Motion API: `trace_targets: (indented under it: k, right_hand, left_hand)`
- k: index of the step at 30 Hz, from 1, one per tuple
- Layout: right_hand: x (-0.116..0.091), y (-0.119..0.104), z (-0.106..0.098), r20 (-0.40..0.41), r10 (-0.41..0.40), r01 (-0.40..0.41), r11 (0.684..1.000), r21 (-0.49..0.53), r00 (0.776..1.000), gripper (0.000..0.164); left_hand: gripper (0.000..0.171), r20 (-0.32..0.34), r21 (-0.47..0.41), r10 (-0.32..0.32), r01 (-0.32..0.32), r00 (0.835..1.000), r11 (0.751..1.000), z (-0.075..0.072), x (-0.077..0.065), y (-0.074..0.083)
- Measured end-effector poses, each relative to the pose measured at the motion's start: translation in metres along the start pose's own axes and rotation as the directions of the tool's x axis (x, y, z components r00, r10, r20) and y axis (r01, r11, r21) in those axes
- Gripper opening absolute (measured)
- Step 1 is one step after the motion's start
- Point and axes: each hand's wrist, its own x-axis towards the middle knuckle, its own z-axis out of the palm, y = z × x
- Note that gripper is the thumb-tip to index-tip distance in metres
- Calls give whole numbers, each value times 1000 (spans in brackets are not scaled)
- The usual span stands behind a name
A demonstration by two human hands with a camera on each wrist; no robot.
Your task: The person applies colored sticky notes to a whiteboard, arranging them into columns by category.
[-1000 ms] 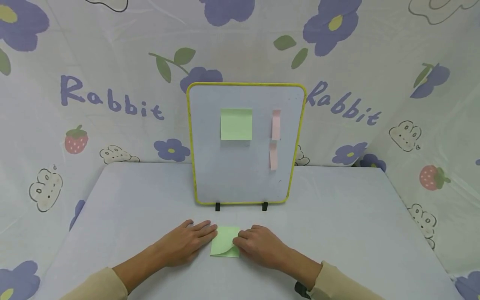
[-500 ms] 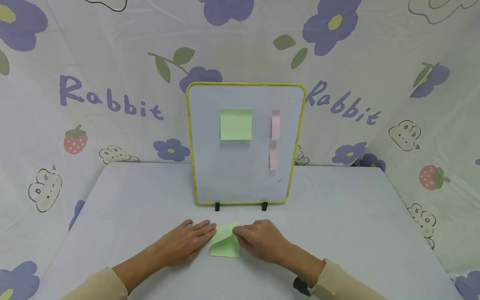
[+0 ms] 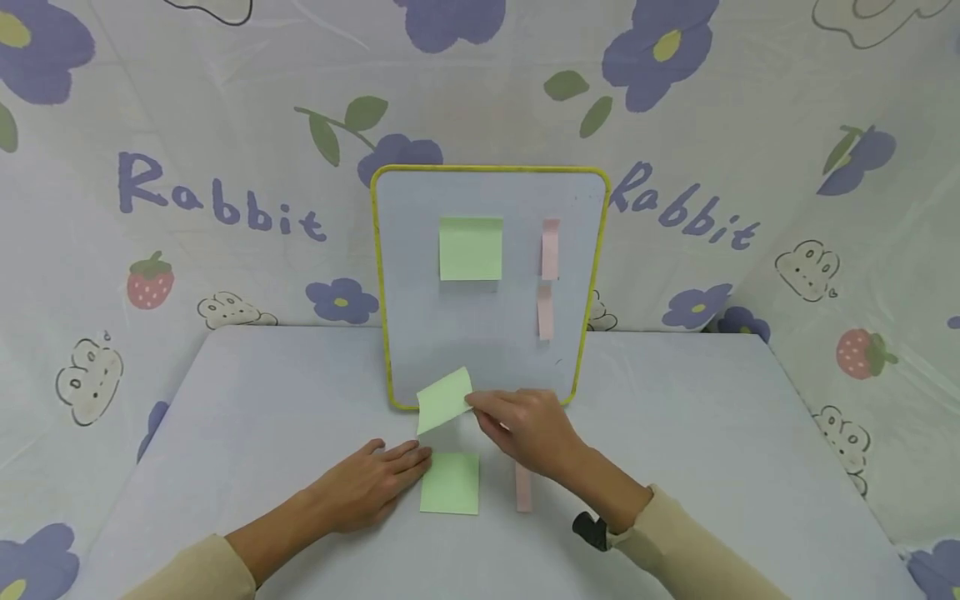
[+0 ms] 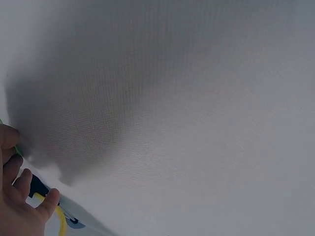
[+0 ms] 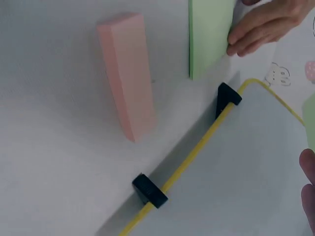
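My right hand (image 3: pixel 532 427) pinches a single green sticky note (image 3: pixel 444 402) by its right edge. The note is tilted in the air, in front of the whiteboard's lower edge. Flat on the table lies a green sticky note pad (image 3: pixel 450 485), and my left hand (image 3: pixel 378 487) rests beside it, its extended fingertips touching the pad's upper left edge. Partly behind the right hand in the head view is a pink sticky note pad (image 3: pixel 523 493); the right wrist view shows this narrow pink block (image 5: pixel 129 73) whole.
A yellow-rimmed whiteboard (image 3: pixel 420 333) stands upright at the back on black feet (image 5: pixel 149 191). It bears a square green note (image 3: pixel 471 248) and two narrow pink notes, an upper (image 3: pixel 551 248) and a lower one (image 3: pixel 545 312). A patterned cloth (image 3: pixel 247 100) hangs behind the white table (image 3: pixel 300 383).
My right hand has peeled the top green note upward off the pad and lifted it away toward the board. The pink pad has come into view. My left hand stays at the green pad.
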Motion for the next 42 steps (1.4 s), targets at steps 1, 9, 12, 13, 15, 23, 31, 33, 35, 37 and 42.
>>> trace_targets:
  k: [1,9,12,13,15,23,31,33,35,37,42]
  right_hand:
    - [2,2,0,-19,3,-3,1000,-7,1000,19]
    - [15,16,0,-131,82,-88,995,-39,988,21]
    - [18,20,-1,-169,108,-115,993,-31,980,20]
    - [19,21,-1,-185,116,-123,992,-27,976,20]
    - [21,24,-1,-216,137,-144,989,-19,967,20]
    - [24,37,2,-298,190,-200,980,-3,935,17]
    - [21,42,6,-296,179,-203,978,-50,938,18]
    - [20,43,7,-295,182,-205,977,-51,938,18]
    - [19,44,8,-295,180,-204,978,-51,938,17]
    - [19,44,9,-293,178,-202,978,-53,939,17]
    - [19,44,11,-283,180,-205,977,-61,942,16]
  left_hand:
    - [50,3,-3,-1,1,1000,1000,0,0,0]
    - [52,25,-17,-17,17,1000,1000,3,0,-1]
    - [52,27,-18,-18,19,999,1000,4,0,-1]
    - [52,28,-17,-18,19,999,1000,4,0,-1]
    - [52,29,-13,-19,19,999,1000,4,0,-1]
    - [52,22,8,-15,14,1000,1000,4,0,-1]
    - [52,17,0,-13,13,1000,1000,3,-1,-1]
    - [52,14,6,-12,12,1000,1000,3,-1,-1]
    - [51,13,12,-12,12,1000,1000,3,-1,0]
    - [51,13,14,-11,11,1000,1000,2,0,0]
    - [48,14,12,-6,6,1000,1000,-2,2,-1]
